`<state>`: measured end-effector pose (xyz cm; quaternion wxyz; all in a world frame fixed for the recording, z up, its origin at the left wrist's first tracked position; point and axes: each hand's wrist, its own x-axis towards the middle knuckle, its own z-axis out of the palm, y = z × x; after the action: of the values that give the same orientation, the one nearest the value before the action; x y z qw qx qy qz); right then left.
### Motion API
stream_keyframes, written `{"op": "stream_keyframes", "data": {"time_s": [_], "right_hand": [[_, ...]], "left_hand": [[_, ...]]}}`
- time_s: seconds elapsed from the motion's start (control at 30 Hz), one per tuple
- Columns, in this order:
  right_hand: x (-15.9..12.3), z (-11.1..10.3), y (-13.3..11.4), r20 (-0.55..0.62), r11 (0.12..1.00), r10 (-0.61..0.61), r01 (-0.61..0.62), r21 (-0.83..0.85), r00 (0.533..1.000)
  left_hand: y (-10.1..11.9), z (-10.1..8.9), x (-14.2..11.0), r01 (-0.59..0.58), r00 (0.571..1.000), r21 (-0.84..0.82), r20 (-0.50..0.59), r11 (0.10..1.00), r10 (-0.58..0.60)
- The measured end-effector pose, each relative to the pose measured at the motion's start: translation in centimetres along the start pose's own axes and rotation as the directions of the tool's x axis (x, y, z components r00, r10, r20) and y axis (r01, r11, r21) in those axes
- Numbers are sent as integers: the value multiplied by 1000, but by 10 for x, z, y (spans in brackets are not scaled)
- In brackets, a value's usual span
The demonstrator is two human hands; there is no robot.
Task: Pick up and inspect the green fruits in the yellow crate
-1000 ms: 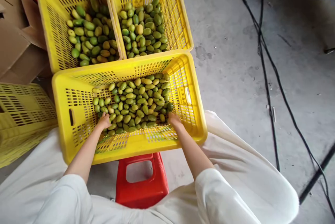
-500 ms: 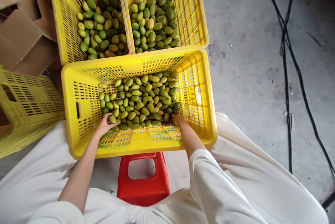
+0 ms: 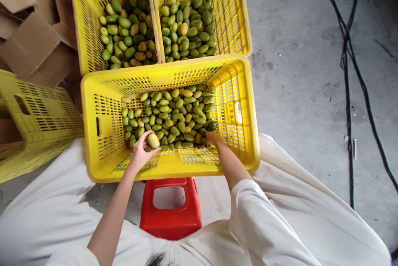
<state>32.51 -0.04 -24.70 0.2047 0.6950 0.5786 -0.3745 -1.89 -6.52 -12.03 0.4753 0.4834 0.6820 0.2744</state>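
A yellow plastic crate (image 3: pixel 93 133) sits on a red stool (image 3: pixel 170 216) in front of me, its bottom covered with several small green and yellowish fruits (image 3: pixel 174 114). My left hand (image 3: pixel 140 153) is inside the crate near its front wall, fingers wrapped round one pale yellow-green fruit (image 3: pixel 153 140). My right hand (image 3: pixel 213 137) reaches into the crate's right front corner, its fingers down among the fruits and mostly hidden.
Two more yellow crates (image 3: pixel 81 30) (image 3: pixel 242 17) with similar fruits stand side by side behind the near one. An empty yellow crate (image 3: pixel 34 125) lies at the left, cardboard boxes (image 3: pixel 34 42) behind it. Black cables (image 3: pixel 348 92) run over the concrete floor at the right.
My left hand has moved right along the front of the crate and closed round a pale fruit. My right hand stays in the right front corner. The view has shifted slightly.
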Motion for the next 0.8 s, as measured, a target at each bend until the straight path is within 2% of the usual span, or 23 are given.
{"op": "stream_keyframes", "data": {"time_s": [0.1,0.2,0.3,0.33,0.37,0.43,0.5,0.57,0.63,0.7,0.8], "right_hand": [[-8,-17,-6,91,1000,1,-3,17,996],[-20,-38,-16,112,997,-40,32,72,993],[-38,-63,-32,93,955,-165,135,263,982],[-47,-71,-39,59,891,-232,188,413,971],[-57,-79,-47,14,783,-301,238,575,954],[-83,-95,-66,-89,505,-414,310,806,906],[-115,-110,-83,-167,250,-510,331,910,844],[-149,-123,-96,-206,87,-584,313,946,785],[-180,-133,-104,-203,14,-636,274,961,745],[-203,-140,-106,-168,-9,-671,218,976,722],[-219,-143,-105,-136,-31,-723,164,986,678]], "left_hand": [[14,2,-12,-66,998,-28,-8,997,66],[32,-4,-26,-102,995,-54,-6,993,102],[55,-21,-37,-115,993,-67,-22,991,113],[64,-28,-40,-117,993,-64,-28,991,116],[74,-36,-41,-121,992,-61,-34,991,120],[94,-51,-42,-124,991,-82,-53,989,120],[113,-63,-41,-104,993,-169,-65,980,95],[129,-71,-39,-93,995,-243,-43,966,85],[137,-74,-37,-127,992,-243,-2,962,130],[139,-72,-35,-205,976,-201,33,958,216],[134,-64,-31,-315,943,-164,60,935,328]]}}
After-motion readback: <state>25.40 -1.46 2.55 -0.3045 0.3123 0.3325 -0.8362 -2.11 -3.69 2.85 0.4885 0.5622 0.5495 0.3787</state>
